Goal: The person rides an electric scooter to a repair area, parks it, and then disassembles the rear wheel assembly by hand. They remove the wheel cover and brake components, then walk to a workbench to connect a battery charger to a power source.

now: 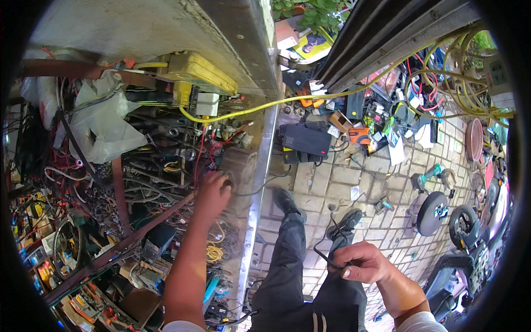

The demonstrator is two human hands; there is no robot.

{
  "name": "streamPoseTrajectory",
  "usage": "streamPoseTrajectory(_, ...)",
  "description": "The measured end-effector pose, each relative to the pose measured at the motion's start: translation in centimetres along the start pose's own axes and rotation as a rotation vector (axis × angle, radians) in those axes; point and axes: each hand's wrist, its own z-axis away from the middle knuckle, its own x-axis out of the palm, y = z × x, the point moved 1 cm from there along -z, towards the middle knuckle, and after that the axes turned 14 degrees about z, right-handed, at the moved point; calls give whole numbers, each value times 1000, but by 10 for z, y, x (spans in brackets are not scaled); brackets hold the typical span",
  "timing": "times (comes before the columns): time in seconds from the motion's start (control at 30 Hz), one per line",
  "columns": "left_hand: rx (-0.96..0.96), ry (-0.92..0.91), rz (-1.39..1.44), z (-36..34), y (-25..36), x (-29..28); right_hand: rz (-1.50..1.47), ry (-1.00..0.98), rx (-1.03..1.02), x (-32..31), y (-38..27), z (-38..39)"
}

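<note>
My right hand (362, 263) is held out over my right leg, its fingers pinched on a thin black cable (319, 243). The cable bends upward from the fingertips and ends near my right shoe. My left hand (212, 192) reaches over the cluttered bench, with its fingers curled in. A small dark round thing shows at those fingertips, too little of it to name. Just above the left hand, red wires (200, 157) hang from a white plug adapter (207, 104), which sits at the end of a yellow power strip (202, 72).
A metal edge (255, 221) divides the bench from the brick paving. A yellow cord (293, 100) stretches across to the right. On the ground are a black box-shaped charger (307, 139), a teal power drill (428, 176), a round black seat (431, 213) and a small wheel (463, 222).
</note>
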Motion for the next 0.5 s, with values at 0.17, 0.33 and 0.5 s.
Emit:
streamPoseTrajectory(0.17, -120, 126, 351, 30, 41, 22, -36, -95, 112, 5, -3, -2)
streamPoseTrajectory(0.33, -1175, -384, 1824, 51, 132, 64, 230, -320, -147, 26, 6, -4)
streamPoseTrajectory(0.5, -794, 96, 2058, -4, 134, 39, 535, -294, -50, 55, 49, 15)
